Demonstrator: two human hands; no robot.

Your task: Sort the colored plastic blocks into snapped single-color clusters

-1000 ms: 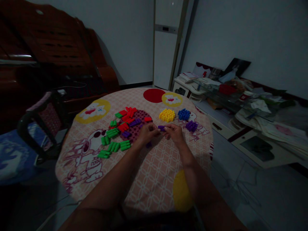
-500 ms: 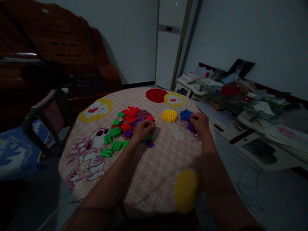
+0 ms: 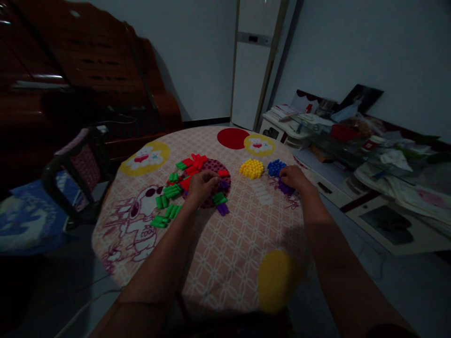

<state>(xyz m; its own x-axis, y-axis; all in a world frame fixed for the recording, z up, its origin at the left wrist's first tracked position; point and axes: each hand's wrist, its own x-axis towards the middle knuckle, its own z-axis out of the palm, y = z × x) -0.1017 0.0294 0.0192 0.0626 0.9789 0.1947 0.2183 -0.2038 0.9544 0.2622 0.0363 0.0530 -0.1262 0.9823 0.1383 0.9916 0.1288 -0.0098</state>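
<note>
Readable text: none I can make out | dog print [image 3: 145, 234] on cloth [image 3: 229, 256]: letter-like marks, too small for me

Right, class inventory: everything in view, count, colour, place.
Table: one, pink, centre
Yellow cluster: one, yellow, table's right
Blue cluster: one, blue, beside yellow
Purple cluster: one, purple, table's right
Green pieces: several, green, table's left
Red pieces: several, red, table's left
Loose purple pieces: several, purple, table's middle
Chair: one, dark, left
Bench: one, brown, left
Printed item: one, blue, left
Tall unit: one, white, back
Cabinet: one, whitish, right
Clutter: many, mixed, right
Left hand: one, by red pieces
Right hand: one, at purple cluster
</note>
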